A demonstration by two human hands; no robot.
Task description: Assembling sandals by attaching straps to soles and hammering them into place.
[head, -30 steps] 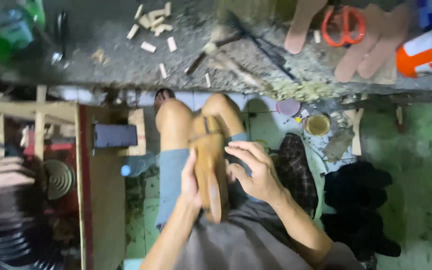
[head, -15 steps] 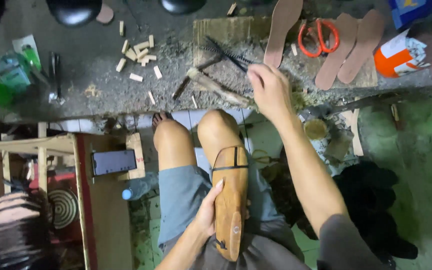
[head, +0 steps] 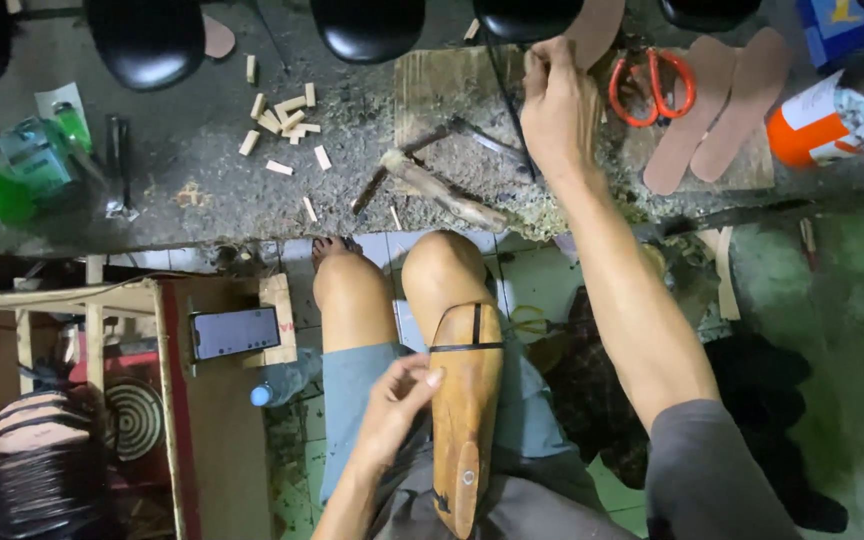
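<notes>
Smooth wooden shoe last (head: 465,400) — seemingly varnished
</notes>
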